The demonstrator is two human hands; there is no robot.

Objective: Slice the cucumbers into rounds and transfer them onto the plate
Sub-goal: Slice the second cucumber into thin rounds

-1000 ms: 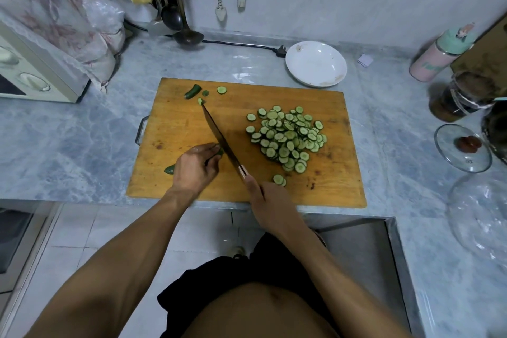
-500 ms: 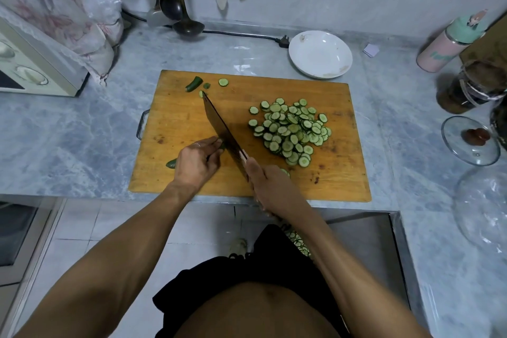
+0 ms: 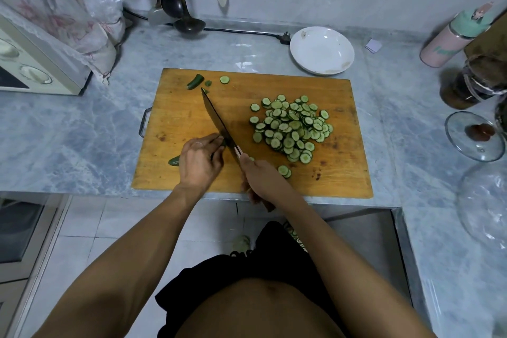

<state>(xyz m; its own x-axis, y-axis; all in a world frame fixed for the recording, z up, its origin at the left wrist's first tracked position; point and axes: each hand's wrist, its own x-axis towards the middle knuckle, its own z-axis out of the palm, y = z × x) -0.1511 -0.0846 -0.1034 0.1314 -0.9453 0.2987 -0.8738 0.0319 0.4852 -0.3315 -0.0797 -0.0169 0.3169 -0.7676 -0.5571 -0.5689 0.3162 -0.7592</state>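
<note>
Head view: slicing underway at frame centre, on rectangular wooden cutting board (image 3: 274, 181) on counter. Left hand (image 3: 199, 160), fingers curled, pins short green cucumber stub (image 3: 174, 160). Right hand (image 3: 260, 177) grips long dark knife (image 3: 218, 121). One pile of green rounds (image 3: 292, 126) right of blade. One empty white plate (image 3: 321, 50), upper right. Likely next: finish stub, scoop rounds onto plate.

The grey marble desk (image 3: 82, 129) carries the wooden cutting board (image 3: 343, 173) under the fingers (image 3: 216, 143), with a white plate (image 3: 321, 50) beyond them to the right.
</note>
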